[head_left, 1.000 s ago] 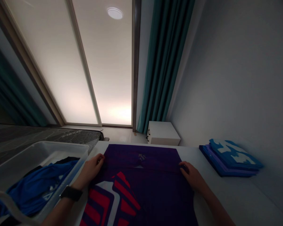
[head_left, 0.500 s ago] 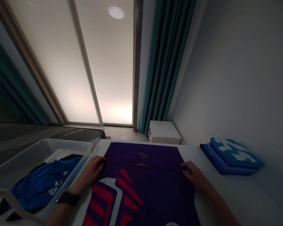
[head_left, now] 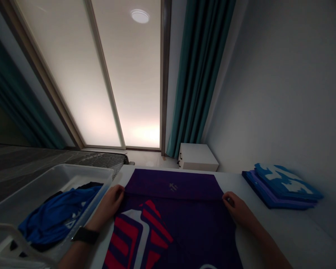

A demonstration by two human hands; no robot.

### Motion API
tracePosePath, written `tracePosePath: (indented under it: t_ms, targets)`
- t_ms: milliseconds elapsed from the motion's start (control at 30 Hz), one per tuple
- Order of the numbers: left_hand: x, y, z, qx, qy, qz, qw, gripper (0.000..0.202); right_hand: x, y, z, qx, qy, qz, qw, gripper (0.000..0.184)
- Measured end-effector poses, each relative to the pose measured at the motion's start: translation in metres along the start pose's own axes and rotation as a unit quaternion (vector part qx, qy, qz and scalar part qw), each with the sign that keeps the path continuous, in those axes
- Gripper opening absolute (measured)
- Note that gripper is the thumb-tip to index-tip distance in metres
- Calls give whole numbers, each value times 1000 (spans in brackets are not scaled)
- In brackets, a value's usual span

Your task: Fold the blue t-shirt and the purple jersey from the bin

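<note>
**Purple jersey (head_left: 196, 228), creased across, held at both ends**

Your left hand (head_left: 108, 207) and right hand (head_left: 239, 211) pinch the crease ends, fingers closed on cloth; jersey lies flat on the white table (head_left: 268, 231); step in hand: holding the fold; next move calls for even lifting; folded blue stack (head_left: 282, 186) right; white bin (head_left: 81, 172) left.

shirt (head_left: 173, 220) between bin (head_left: 84, 168) and stack (head_left: 285, 185)

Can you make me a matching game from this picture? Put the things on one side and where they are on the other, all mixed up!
Things:
1. Black watch
2. Blue garment
3. Folded blue stack
4. Purple jersey with red stripes

Places:
A. In the white plastic bin
B. On the left arm
C. Spread flat in the middle of the white table
D. At the table's right end, by the wall

Right pairs: 1-B, 2-A, 3-D, 4-C
</note>
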State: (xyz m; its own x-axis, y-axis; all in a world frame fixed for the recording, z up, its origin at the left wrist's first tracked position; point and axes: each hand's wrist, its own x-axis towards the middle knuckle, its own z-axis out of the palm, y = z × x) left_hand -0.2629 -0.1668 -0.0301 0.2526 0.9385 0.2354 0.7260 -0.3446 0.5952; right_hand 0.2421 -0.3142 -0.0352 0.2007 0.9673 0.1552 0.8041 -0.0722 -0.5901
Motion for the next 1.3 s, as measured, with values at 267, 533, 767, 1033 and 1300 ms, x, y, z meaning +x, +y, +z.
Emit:
tracePosePath:
  t_ms: [267, 533, 767, 1033, 1300]
  targets:
    - [0, -8, 2, 18, 6, 35, 999, 18, -2, 3, -5, -2, -17, -2, 1000, 8]
    - [2, -4, 2, 14, 6, 29, 999, 37, -2, -4, 0, -13, 14, -10, 1000, 15]
    - [8, -8, 6, -44, 21, -55, 997, 39, 3, -4, 7, 0, 45, 36, 998, 32]
    - [14, 1, 9, -153, 99, -128, 975, 44, 4, -7, 1, 77, 107, 50, 990, 37]
    - [11, 7, 3, -186, 101, -141, 967, 39, 3, -5, -6, 75, 75, 54, 993, 34]
